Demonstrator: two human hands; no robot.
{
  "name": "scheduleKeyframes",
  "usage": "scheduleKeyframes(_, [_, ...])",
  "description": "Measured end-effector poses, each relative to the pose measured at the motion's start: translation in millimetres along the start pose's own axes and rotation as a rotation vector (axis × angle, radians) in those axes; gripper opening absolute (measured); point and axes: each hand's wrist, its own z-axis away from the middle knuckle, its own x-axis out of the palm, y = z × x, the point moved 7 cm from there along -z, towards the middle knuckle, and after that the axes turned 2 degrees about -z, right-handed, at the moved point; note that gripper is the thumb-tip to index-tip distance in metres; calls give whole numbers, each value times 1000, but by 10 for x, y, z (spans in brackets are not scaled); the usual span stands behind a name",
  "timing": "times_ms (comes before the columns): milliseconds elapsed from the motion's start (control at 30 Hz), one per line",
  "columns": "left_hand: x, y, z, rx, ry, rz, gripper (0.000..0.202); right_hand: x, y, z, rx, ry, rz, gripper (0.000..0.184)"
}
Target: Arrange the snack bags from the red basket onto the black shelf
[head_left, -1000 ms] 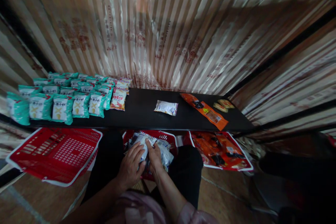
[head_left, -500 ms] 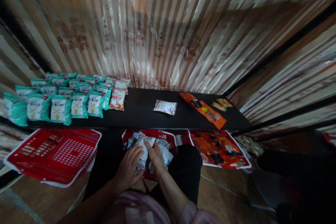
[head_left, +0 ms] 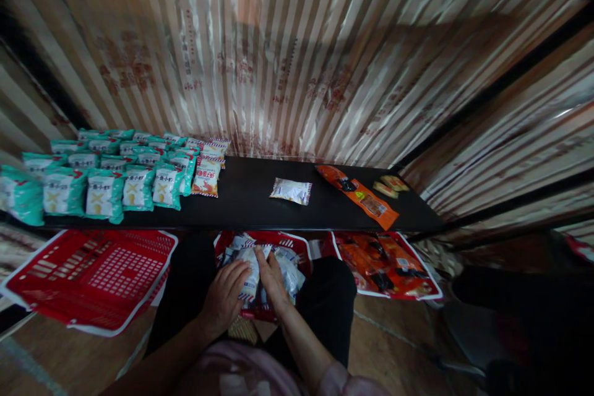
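Observation:
Between my hands, over the red middle basket, is a white and blue snack bag with striped ends. My left hand curls its fingers along the bag's left side. My right hand grips its right side, thumb near the top edge. More white snack bags fill the basket around and under my hands. Straight ahead on the black shelf lies a single white snack bag, touched by neither hand.
On the shelf's left stand rows of teal snack bags, with red and white bags beside them. To the right lie a long orange packet and small yellow packets. Red baskets flank my knees: one left, one right holding orange packets.
My left hand has shifted slightly left and down along the bag, showing more of its front. My right hand stays nearly in place. The things on the shelf lie as before.

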Motion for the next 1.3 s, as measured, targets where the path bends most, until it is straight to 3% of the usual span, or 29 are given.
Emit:
scheduleKeyframes(100, [-49, 14, -61, 15, 23, 2, 52, 19, -27, 25, 19, 1, 47, 46])
scheduleKeyframes(200, [-98, 11, -115, 21, 49, 16, 53, 26, -113, 33, -56, 38, 82, 55])
scheduleKeyframes(300, [-122, -4, -140, 16, 58, 34, 52, -6, -255, 40, -233, 114, 154, 60])
scheduleKeyframes(367, [-124, -16, -147, 4, 53, 45, 50, -14, -387, 69, -409, 129, 207, 54])
scheduleKeyframes(433, [-109, -26, -160, -16, 25, 59, 47, 4, -505, 112, -569, 79, 245, 43])
scheduleKeyframes(533, [-101, -35, -216, -51, -21, 83, 41, 56, -602, 173, -699, -81, 288, 34])
scheduleKeyframes(667, [-152, -100, -334, -152, -50, 133, 35, 141, -623, 272, -793, -322, 392, 40])
scheduleKeyframes(733, [-171, -128, -383, -163, -72, 174, 34, 156, -612, 315, -830, -380, 443, 43])
scheduleKeyframes(1033, [-32, -383, -435, -396, -301, 372, 34, 160, -488, 320, -814, -383, 573, 45])
scheduleKeyframes(1167, [-37, -441, -512, -536, -348, 395, 33, 156, -383, 268, -695, -296, 572, 45])
scheduleKeyframes(1300, [-82, -429, -628, -541, -403, 394, 35, 150, -291, 229, -547, -220, 579, 49])
